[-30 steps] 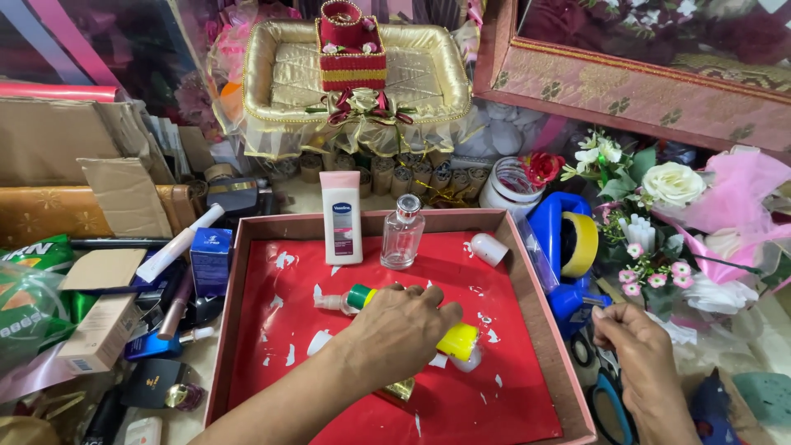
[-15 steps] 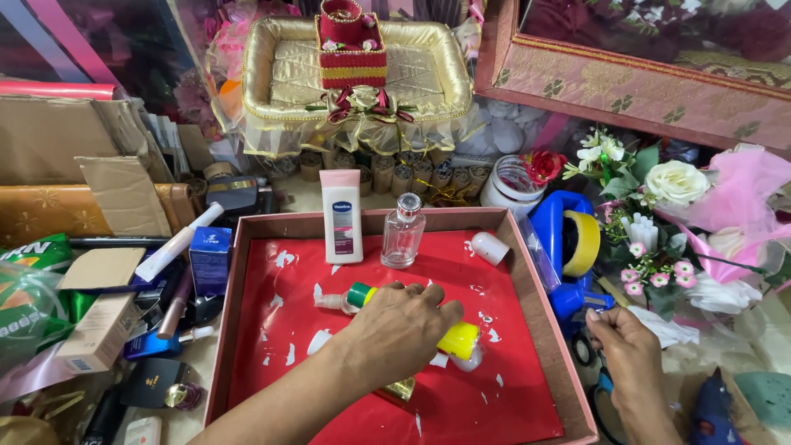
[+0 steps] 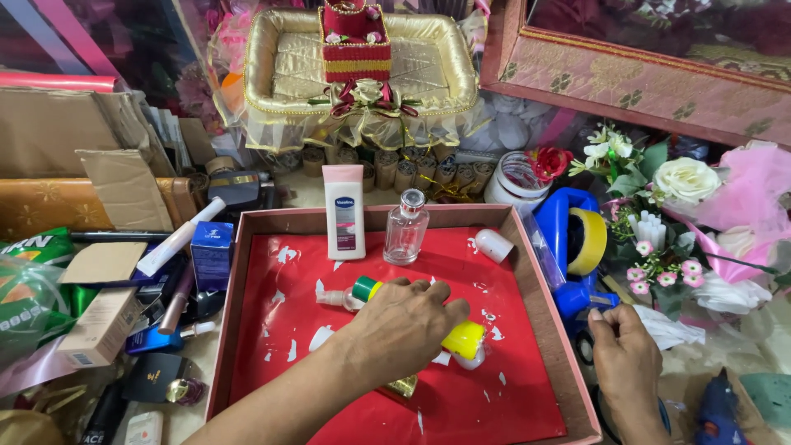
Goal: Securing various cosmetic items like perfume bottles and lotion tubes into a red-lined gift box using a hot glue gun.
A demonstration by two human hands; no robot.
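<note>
A shallow box [image 3: 247,272] with a red lining lies in front of me. My left hand [image 3: 400,330] rests palm down inside it, pressing on a bottle with a green cap [image 3: 362,288] at one end and a yellow cap [image 3: 464,339] at the other. A pink lotion tube [image 3: 344,212] and a clear glass bottle [image 3: 406,227] stand at the box's far wall. A small white cap [image 3: 493,245] lies near the right wall. My right hand [image 3: 626,363] is outside the box's right edge, fingertips pinching at the blue tape dispenser [image 3: 568,247] with its yellow roll.
A gold tray [image 3: 272,58] with a red ornament stands behind. Flowers [image 3: 684,177] and white tissue crowd the right, a blue glue gun [image 3: 721,408] bottom right. Cosmetic boxes, tubes and cardboard [image 3: 115,189] are piled on the left. A glass jar [image 3: 515,177] sits behind the box.
My right hand has moved up from the lower right to the tape dispenser. My left hand stays pressed on the bottle.
</note>
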